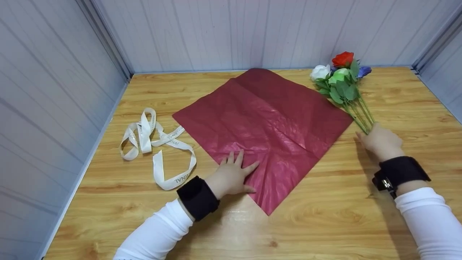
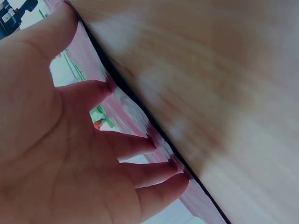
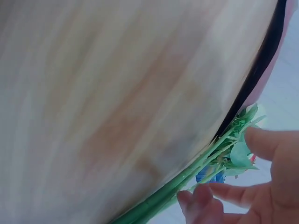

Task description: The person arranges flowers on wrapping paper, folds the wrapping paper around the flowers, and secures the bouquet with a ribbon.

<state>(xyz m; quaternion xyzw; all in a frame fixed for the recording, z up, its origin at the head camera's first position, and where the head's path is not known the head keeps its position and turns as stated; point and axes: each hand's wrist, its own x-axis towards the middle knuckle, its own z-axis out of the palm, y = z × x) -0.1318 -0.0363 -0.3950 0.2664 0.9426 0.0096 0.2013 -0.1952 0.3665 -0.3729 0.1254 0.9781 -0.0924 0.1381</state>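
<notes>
A dark red sheet of wrapping paper (image 1: 267,119) lies flat on the table, turned with one corner toward the front. My left hand (image 1: 234,177) rests on its front left edge with fingers spread; in the left wrist view the fingertips touch the paper edge. At the right, my right hand (image 1: 382,141) is over the lower stems (image 3: 187,170) of a bunch of flowers (image 1: 341,77) with red, white, green and blue-violet heads. The right wrist view shows loosely bent fingers beside the stems, the thumb apart from them. The stem ends are hidden from the head view.
A white printed ribbon (image 1: 177,144) lies in loose loops left of the paper, one part reaching the paper's edge. Pale panelled walls (image 1: 216,32) stand behind the table and at both sides. The wooden table top (image 1: 325,224) shows in front.
</notes>
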